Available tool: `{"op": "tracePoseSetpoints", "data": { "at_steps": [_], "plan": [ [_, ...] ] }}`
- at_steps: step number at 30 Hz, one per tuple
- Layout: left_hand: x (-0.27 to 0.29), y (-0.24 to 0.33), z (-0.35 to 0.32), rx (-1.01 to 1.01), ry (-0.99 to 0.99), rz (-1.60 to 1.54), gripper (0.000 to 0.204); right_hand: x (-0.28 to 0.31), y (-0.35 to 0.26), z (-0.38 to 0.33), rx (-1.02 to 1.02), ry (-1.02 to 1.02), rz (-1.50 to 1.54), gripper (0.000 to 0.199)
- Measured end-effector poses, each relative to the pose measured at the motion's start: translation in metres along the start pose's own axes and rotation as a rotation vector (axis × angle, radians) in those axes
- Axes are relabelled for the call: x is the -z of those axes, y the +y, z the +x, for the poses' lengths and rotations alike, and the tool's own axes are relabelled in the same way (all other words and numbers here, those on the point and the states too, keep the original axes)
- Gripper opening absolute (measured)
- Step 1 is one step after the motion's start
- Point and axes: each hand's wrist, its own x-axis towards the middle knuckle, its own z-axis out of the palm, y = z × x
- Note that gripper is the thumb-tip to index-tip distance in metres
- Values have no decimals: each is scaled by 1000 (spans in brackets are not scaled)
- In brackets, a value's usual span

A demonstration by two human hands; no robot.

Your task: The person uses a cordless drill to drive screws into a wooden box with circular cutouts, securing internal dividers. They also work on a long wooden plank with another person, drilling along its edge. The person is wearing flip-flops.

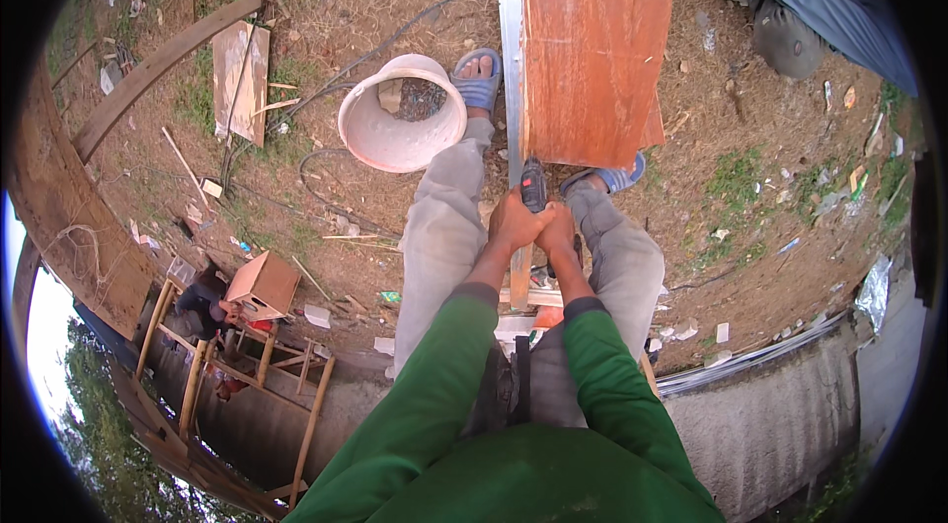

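Observation:
Between my knees I hold a black power drill with a small red mark, its front end pointing away from me at the near edge of a reddish-brown wooden board. My left hand is closed around the drill's body, and my right hand is closed on it from the other side. Along the board's left edge runs a long silvery metal strip. A narrow wooden strip lies below my hands. The drill's tip and its contact with the board are too small to make out.
A pale round bucket stands beside my left foot. Cables and a loose plywood piece lie to the left. A co-worker in a cap bends at the upper right. Another person is by a wooden box at the lower left.

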Motion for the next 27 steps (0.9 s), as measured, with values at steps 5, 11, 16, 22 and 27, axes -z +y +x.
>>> {"op": "tracePoseSetpoints", "data": {
  "at_steps": [5,11,16,22,27],
  "plan": [
    [-2,-4,-1,-21,20,-34,64,6,-4,-1,10,-20,-95,28],
    [-9,-10,-1,-7,31,-78,73,15,-7,-2,4,-39,-96,25],
    [-8,-6,-21,-17,102,-73,79,21,-9,-15,25,-28,-157,28],
    [6,18,-48,50,-51,-13,78,52,-8,-42,50,-32,-137,33],
    [58,13,-69,-34,-93,-192,54,62,-6,-34,76,-13,-89,34]
  ]
}}
